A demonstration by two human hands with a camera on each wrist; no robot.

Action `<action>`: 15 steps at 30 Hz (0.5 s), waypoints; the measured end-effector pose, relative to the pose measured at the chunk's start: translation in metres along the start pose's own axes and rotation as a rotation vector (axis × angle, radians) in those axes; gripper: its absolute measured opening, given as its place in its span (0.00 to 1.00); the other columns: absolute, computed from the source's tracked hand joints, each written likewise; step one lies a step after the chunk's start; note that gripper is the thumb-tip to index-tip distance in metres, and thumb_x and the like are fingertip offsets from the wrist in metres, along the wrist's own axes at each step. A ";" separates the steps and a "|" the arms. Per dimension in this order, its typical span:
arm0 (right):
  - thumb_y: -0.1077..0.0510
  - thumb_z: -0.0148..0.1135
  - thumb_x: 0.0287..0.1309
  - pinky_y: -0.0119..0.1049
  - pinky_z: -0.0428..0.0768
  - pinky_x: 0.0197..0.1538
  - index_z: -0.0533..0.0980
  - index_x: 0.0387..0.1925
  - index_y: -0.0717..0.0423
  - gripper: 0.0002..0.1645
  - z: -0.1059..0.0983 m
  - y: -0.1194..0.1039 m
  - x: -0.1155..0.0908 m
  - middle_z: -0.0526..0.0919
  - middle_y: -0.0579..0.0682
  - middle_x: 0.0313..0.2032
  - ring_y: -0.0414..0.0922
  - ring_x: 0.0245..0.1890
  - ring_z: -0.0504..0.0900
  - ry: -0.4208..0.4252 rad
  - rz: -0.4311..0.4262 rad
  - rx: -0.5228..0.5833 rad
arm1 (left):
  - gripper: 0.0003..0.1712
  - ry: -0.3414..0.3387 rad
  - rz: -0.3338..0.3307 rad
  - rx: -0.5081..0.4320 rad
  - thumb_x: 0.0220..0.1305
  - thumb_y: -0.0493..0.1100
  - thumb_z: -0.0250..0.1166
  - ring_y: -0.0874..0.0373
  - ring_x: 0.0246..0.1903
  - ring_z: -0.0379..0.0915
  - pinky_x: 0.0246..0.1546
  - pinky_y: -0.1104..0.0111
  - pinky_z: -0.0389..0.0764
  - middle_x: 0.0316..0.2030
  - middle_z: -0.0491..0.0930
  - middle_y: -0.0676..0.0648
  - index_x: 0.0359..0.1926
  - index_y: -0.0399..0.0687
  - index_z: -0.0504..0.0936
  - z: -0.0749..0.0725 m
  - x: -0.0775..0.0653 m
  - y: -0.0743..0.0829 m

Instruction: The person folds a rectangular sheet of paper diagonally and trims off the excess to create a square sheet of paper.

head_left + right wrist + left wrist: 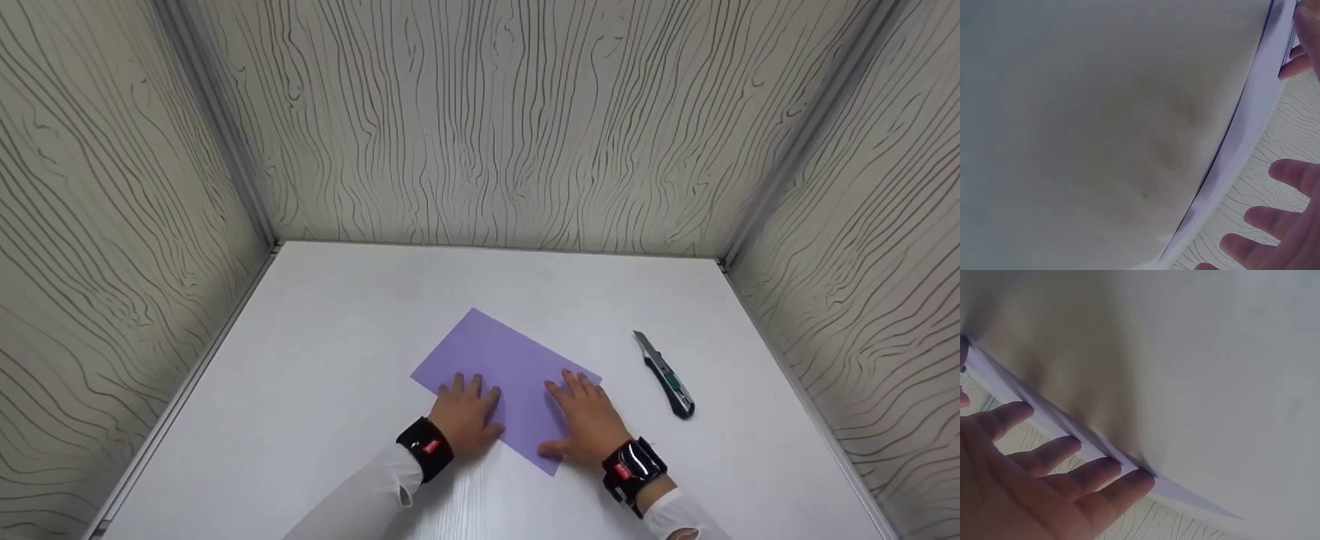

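Observation:
A sheet of purple paper (480, 345) lies slanted on the white table. Fingers spread, the left hand (463, 421) rests on its near left edge; in the left wrist view the left hand's (1033, 489) fingertips touch the thin strip of paper (1044, 416). Over the paper's right end is the right hand (589, 424), fingers spread and thumb near the lower corner. The right wrist view shows the right hand (1286, 225) beside the paper's edge (1241, 124); whether every fingertip touches it is unclear. Neither hand grips anything.
To the right of the right hand lies a utility knife (666, 376) with its blade out, pointing away. The white table (315, 330) is bounded by wood-patterned panels (465, 127) at the back and both sides, with grey metal posts (217, 112) at the corners.

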State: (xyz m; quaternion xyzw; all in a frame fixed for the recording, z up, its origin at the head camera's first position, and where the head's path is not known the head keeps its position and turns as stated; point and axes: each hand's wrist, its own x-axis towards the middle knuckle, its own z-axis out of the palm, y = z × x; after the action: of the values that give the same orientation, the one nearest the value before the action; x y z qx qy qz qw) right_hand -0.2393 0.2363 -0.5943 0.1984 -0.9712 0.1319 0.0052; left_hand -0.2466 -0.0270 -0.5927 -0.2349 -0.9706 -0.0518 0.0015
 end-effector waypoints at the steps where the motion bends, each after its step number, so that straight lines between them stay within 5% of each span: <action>1: 0.28 0.85 0.43 0.74 0.63 0.77 0.69 0.79 0.57 0.68 0.001 0.000 -0.001 0.64 0.72 0.79 0.76 0.78 0.63 -0.013 -0.009 0.003 | 0.38 0.000 0.004 0.002 0.73 0.65 0.66 0.28 0.73 0.70 0.69 0.34 0.75 0.73 0.76 0.35 0.76 0.54 0.77 0.000 -0.002 0.000; 15: 0.25 0.83 0.42 0.73 0.57 0.81 0.65 0.82 0.53 0.73 0.001 -0.004 -0.006 0.60 0.68 0.83 0.74 0.82 0.57 -0.196 -0.041 0.062 | 0.39 -0.060 0.035 -0.027 0.74 0.66 0.65 0.27 0.76 0.66 0.73 0.34 0.72 0.77 0.72 0.35 0.79 0.56 0.74 0.000 -0.012 -0.006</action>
State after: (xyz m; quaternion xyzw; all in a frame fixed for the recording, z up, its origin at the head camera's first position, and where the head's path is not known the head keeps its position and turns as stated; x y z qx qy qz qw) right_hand -0.2318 0.2351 -0.5949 0.2301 -0.9583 0.1415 -0.0934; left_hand -0.2392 -0.0379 -0.5932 -0.2534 -0.9652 -0.0579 -0.0298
